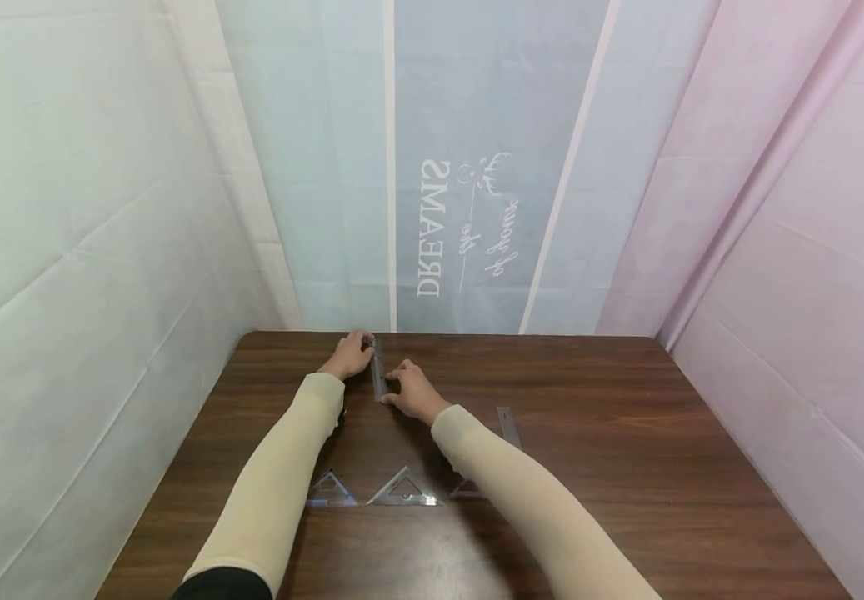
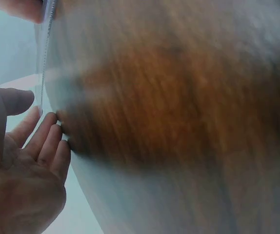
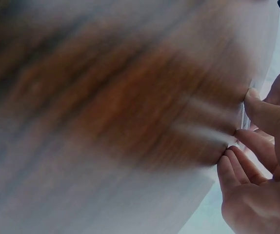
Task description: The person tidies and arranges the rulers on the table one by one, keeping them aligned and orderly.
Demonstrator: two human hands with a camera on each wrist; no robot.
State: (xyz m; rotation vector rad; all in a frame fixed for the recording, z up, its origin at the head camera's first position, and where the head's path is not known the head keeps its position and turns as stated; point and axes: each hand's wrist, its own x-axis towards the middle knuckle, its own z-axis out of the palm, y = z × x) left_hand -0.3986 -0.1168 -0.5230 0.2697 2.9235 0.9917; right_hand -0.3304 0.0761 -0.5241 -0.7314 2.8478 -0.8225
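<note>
Near the far edge of the table (image 1: 626, 433), just left of the frame's centre, your two hands meet on a clear ruler (image 1: 377, 377) that lies flat on the wood, running away from you. Your left hand (image 1: 347, 357) touches its far end with fairly straight fingers; your right hand (image 1: 415, 393) pinches its near end from the right side — thumb and fingertips on the edge. Both hands sit close together, the ruler between them.

Judging by how things lie, the work is partly along. This ruler looks to be in the middle of being placed or squared up at the back. Lower in the frame, between your sleeves, two clear triangles (image 1: 405, 490) sit side by side — untouched. A second ruler (image 1: 507, 427) lies right of your right forearm, and a third triangle seems to peek from under it, mostly hidden.
</note>
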